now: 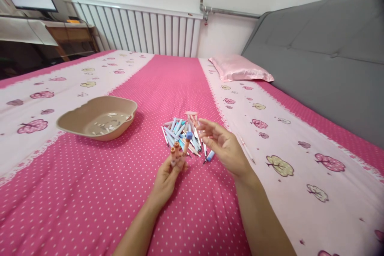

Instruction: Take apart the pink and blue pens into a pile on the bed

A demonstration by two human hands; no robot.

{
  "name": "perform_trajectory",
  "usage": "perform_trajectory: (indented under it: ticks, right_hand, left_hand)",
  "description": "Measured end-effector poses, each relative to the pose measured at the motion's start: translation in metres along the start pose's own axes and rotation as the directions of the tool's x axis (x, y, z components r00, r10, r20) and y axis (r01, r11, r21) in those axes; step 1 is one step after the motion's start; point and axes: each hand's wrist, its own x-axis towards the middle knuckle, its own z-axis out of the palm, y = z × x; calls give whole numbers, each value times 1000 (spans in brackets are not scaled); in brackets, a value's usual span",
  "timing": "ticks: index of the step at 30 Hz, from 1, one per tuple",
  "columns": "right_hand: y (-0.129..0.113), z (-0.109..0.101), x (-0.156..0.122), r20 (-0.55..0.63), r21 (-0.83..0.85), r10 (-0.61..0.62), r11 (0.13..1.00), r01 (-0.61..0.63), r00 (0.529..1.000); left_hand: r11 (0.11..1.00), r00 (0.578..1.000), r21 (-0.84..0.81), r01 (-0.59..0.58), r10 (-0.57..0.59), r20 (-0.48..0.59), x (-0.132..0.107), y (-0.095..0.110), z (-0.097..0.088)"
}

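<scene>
My left hand (168, 178) is closed around three marker pens (177, 153), held upright. Two of them end in brown tops, and the third has a blue cap (189, 135). To the right, my right hand (223, 146) hovers with its fingers apart and nothing visible between them. Behind both hands lies a loose pile of pens (177, 129) in pale blue, white and pink. Part of that pile is hidden by my hands. A blue-ended pen (211, 155) rests on the bedsheet beside my right hand.
A beige basin (87, 122) with small white pieces in it sits to the left on the pink dotted bedsheet (177, 76). One slim pen (247, 151) lies apart on the right. Farther back are a pink pillow (240, 69), a grey headboard (324, 40) and a radiator (141, 28).
</scene>
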Motion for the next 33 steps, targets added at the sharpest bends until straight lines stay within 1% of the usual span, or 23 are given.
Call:
perform_trajectory:
  ticks: [2,4,5,6,8,11,12,13,15,16,18,22,24,27,29,30,32,33]
  right_hand:
    - [16,-1,6,-76,-63,2,998,-6,997]
    - [35,-1,12,-129,-209,-1,978,-27,992]
    - [44,1,14,-127,-290,-8,957,-29,992]
    - [53,4,16,-96,-367,-15,930,-22,995]
    - [66,11,17,25,-497,-14,868,25,1000]
    - [78,23,13,219,-663,31,738,125,975]
    - [81,26,11,250,-714,49,684,150,967]
    - [83,28,9,257,-759,64,630,160,964]
    - [85,29,7,213,-829,88,543,132,973]
    - [86,28,6,174,-851,97,515,100,980]
    - [86,25,6,112,-871,101,488,49,988]
    - [84,20,10,-11,-882,52,471,-34,999]
    - [85,18,12,-74,-881,40,465,-84,996]
    - [89,17,15,-134,-888,35,440,-136,990]
    - [91,17,18,-145,-902,-12,413,-128,989]
    - [92,18,19,-132,-910,-44,401,-104,990]
    - [95,20,23,-74,-925,-91,379,-34,993]
    - [96,21,25,-44,-929,-93,369,-7,995]
  left_hand:
    - [999,999,-38,-9,7,-39,1,-2,-1]
    - [997,996,-64,-30,24,-90,2,-4,-2]
    - [997,993,-71,-40,32,-115,2,-5,-3]
    - [996,990,-75,-47,37,-136,2,-6,-4]
    - [995,986,-78,-55,41,-165,3,-7,-4]
    - [994,982,-89,-58,41,-186,4,-9,-5]
    - [994,980,-94,-56,37,-194,4,-9,-5]
    - [994,978,-99,-56,34,-203,5,-9,-5]
    - [993,975,-107,-55,30,-219,5,-10,-6]
    - [992,975,-110,-56,30,-222,5,-9,-6]
    - [991,975,-117,-57,30,-222,5,-9,-5]
    - [989,976,-135,-52,22,-215,5,-8,-4]
    - [990,976,-136,-46,16,-216,5,-8,-4]
    - [990,975,-134,-37,6,-222,5,-8,-3]
    - [991,975,-132,-36,5,-223,5,-8,-4]
    - [991,974,-130,-36,6,-225,5,-8,-4]
    - [992,974,-123,-35,6,-226,6,-9,-4]
    - [992,974,-119,-34,6,-226,6,-9,-4]
